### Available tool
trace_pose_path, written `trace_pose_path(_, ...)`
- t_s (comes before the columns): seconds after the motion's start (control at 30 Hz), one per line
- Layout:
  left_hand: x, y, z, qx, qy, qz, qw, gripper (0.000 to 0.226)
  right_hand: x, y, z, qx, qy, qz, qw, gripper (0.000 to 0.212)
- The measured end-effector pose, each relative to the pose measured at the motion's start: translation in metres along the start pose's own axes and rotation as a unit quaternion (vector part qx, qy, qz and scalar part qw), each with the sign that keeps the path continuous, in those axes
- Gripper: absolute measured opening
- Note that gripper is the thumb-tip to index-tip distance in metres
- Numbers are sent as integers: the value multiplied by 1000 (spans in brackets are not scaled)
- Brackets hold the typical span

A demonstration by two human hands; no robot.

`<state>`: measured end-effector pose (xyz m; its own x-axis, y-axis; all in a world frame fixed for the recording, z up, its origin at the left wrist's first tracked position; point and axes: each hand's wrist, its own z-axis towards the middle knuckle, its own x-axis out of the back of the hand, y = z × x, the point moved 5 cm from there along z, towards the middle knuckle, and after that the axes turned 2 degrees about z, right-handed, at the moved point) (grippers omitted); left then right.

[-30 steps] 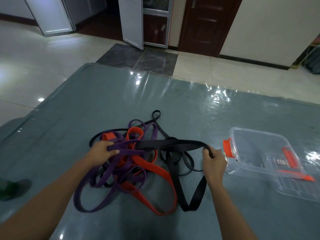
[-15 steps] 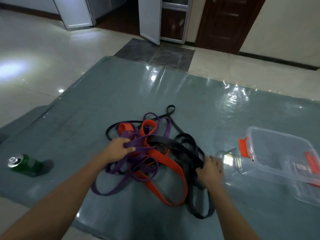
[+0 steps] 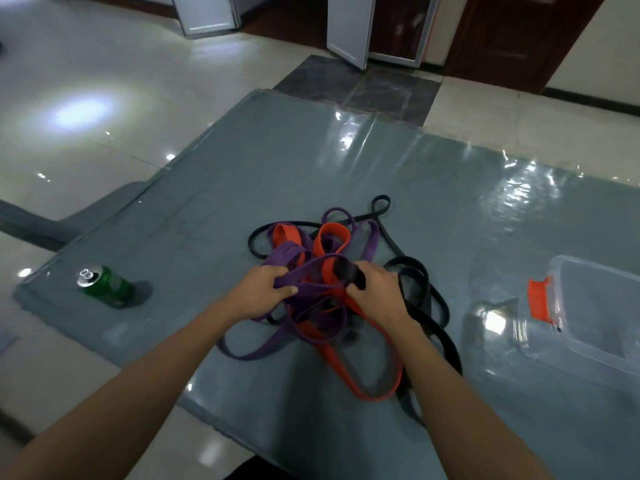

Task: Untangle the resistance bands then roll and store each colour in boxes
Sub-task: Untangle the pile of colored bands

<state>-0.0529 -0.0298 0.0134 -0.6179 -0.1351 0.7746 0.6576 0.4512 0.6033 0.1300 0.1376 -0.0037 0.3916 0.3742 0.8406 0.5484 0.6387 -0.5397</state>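
Observation:
A tangle of resistance bands lies in the middle of the grey mat [image 3: 311, 161]. The purple band [image 3: 273, 344], the orange band [image 3: 360, 386] and the black band [image 3: 440, 306] loop through one another. My left hand [image 3: 263, 292] grips a bunch of purple band at the left of the pile. My right hand [image 3: 377, 289] is closed on a fold of the black band, close beside the left hand. A clear plastic box [image 3: 595, 313] with an orange latch [image 3: 538, 299] stands empty at the right.
A green drink can [image 3: 104, 285] stands upright near the mat's left edge. Shiny tiled floor surrounds the mat. Doors and a dark doorway are at the far wall.
My right hand has moved left from the stretched black band's far end to the pile's centre, bringing black band beside my left hand. The view has shifted left, revealing the can.

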Motion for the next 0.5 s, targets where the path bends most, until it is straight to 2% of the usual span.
trace_pose_path(0.1,6,-8,4,33,10,-49,998,20,28,-10,-5,-11,39,162,986,19)
trace_pose_path(0.23,10,1,14,20,21,-102,994,22,56,-15,-17,-36,119,308,943,18)
trace_pose_path(0.3,10,9,20,9,14,-121,993,21,64,-16,-22,-30,147,334,930,15)
trace_pose_path(0.37,10,16,25,6,7,-124,992,23,66,-15,-23,-37,140,340,929,18)
trace_pose_path(0.5,15,15,28,6,28,-76,997,33,68,-6,-23,-77,118,269,953,17)
